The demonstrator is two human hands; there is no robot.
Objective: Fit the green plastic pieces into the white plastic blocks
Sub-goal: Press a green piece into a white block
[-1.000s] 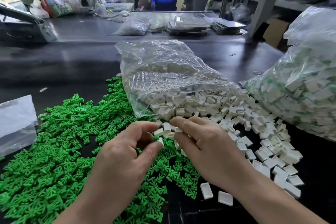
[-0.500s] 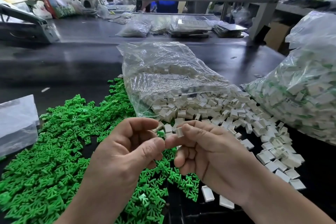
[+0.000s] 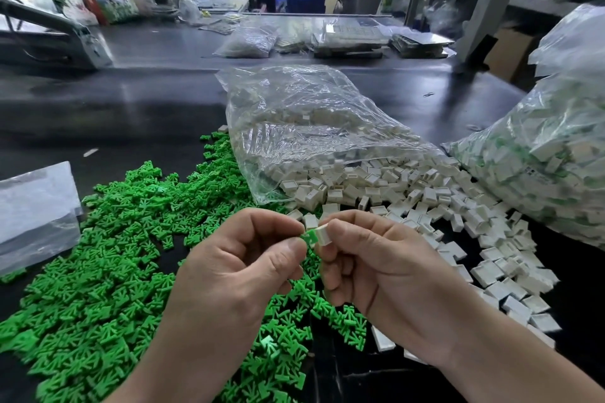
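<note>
1. The green piece (image 3: 309,235) lies with its long axis roughly level, pointing right into the white block (image 3: 324,234). The two touch, just in front of the clear bag (image 3: 311,127), on the person's side.
2. The piece is bright green and flat; the block is a small off-white box.
3. The left hand (image 3: 235,271) pinches the piece between thumb and forefinger. The right hand (image 3: 383,268) pinches the block, its other fingers curled.
4. The green pile (image 3: 114,255) lies left of the bag on the tabletop (image 3: 131,108).

Pieces pile (image 3: 108,265) L, blocks pile (image 3: 458,216) R (partly in bag (image 3: 311,127) behind), 2nd bag (image 3: 540,157) far R.
</note>
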